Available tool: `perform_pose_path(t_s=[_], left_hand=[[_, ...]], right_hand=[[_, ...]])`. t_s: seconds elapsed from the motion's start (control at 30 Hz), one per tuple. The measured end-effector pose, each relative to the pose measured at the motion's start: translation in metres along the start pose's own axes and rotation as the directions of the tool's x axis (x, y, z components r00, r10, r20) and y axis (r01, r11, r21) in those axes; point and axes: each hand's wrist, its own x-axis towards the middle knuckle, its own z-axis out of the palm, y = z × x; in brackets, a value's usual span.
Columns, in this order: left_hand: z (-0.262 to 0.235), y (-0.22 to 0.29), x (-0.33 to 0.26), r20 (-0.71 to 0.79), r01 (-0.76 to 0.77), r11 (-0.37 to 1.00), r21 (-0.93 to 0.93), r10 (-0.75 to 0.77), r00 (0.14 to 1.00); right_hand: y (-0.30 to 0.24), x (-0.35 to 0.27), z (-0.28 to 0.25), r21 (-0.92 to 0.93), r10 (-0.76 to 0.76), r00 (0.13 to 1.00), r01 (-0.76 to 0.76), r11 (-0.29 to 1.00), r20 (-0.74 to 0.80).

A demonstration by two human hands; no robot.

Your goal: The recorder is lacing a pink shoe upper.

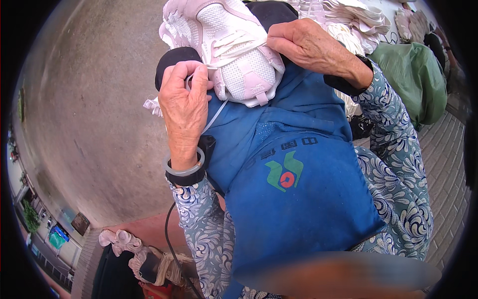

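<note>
A white and pale pink sneaker (247, 74) rests on my lap over a blue apron (308, 204). White shoelace (236, 48) runs across its upper. On the shoe's left side, my left hand (185, 97) is closed, with a strand of the lace pinched between thumb and forefinger. A loose length of lace hangs below that hand onto the apron. My right hand (311, 47) is closed at the right side of the shoe, its thumb and forefinger pinching the lace there. Between the two hands the lace lies across the shoe.
Several pale laces and shoe parts (348, 20) are piled at the far right, beside a large green bag (413, 79). More pale shoes (122, 241) lie at the lower left. A dark cable (172, 239) runs past my left arm. Grey concrete floor (99, 109) spreads at left.
</note>
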Motion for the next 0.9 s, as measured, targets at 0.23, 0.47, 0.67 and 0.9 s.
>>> perform_pose_path(t_s=[0.23,0.47,0.67,0.9], left_hand=[[-0.001,0.010,-0.009,0.027,-0.119,0.967,0.227,0.115,0.993],[-0.009,-0.013,0.009,0.085,-0.338,0.912,0.234,0.327,0.941],[-0.011,-0.006,0.009,0.115,-0.364,0.886,0.288,0.345,0.932],[-0.013,-0.008,0.015,0.111,-0.308,0.900,0.307,0.288,0.951]], right_hand=[[0.008,0.002,-0.001,0.099,0.044,0.992,-0.055,0.994,0.118],[0.020,0.001,0.002,0.152,-0.079,0.992,0.064,0.986,0.096],[-0.003,0.003,0.004,-0.091,-0.014,0.995,0.023,0.996,0.096],[-0.002,0.009,-0.001,0.181,0.030,0.972,-0.074,0.981,0.231]])
